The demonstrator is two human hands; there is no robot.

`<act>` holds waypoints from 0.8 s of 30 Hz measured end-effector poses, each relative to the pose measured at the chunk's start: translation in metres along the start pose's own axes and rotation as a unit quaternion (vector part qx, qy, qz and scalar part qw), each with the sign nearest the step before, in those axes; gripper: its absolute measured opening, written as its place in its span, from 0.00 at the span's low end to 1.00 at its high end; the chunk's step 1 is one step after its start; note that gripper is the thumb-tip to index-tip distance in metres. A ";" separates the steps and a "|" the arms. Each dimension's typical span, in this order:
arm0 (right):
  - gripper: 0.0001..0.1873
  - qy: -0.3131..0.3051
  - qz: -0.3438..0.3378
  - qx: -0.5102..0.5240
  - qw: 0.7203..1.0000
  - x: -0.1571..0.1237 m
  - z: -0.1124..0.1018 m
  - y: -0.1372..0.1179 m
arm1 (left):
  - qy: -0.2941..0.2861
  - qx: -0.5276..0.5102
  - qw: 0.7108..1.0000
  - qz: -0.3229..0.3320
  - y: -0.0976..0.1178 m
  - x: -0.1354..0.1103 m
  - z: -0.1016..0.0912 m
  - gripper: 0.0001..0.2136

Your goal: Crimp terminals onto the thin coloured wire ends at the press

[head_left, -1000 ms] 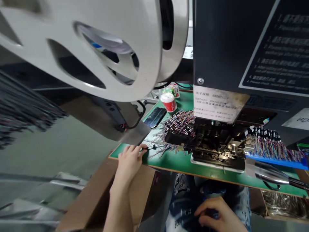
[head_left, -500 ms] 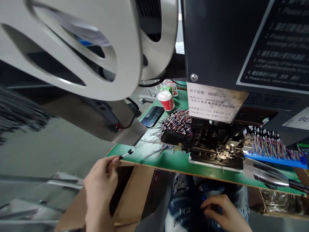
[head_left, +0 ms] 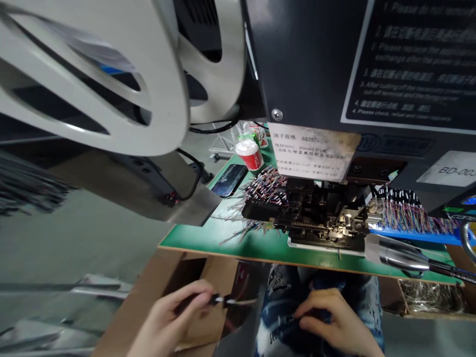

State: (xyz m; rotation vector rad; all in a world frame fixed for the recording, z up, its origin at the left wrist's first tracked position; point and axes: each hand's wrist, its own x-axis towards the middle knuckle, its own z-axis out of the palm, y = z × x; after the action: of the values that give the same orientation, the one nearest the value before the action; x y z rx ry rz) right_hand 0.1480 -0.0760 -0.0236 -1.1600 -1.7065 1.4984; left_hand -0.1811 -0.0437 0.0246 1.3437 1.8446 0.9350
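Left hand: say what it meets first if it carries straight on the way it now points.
The left hand points toward the person's right. Past the end of the short wire it holds, it would probably meet the patterned jeans first, though depth is unclear and it might pass above them.

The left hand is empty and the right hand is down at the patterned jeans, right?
No: the left hand isn't empty; the head view shows it pinching a short wire with a black connector. The right hand is down at the patterned jeans, as you say.
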 end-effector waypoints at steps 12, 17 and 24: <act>0.24 0.309 -0.025 0.266 0.913 0.017 -0.013 -0.015 | -0.171 -0.230 0.946 0.154 0.067 -0.051 0.175 0.08; 0.14 0.332 -0.053 0.253 0.907 0.013 -0.014 -0.011 | -0.143 -0.245 0.943 0.175 0.067 -0.055 0.183 0.05; 0.18 0.279 -0.055 0.348 0.893 0.005 -0.019 0.000 | -0.223 -0.328 0.916 0.069 0.058 -0.061 0.188 0.14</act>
State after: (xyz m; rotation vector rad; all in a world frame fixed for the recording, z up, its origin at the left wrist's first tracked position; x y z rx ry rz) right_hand 0.1621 -0.0626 -0.0200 -0.9402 -0.7330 1.3490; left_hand 0.0202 -0.0589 -0.0190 1.1356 0.9711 1.0815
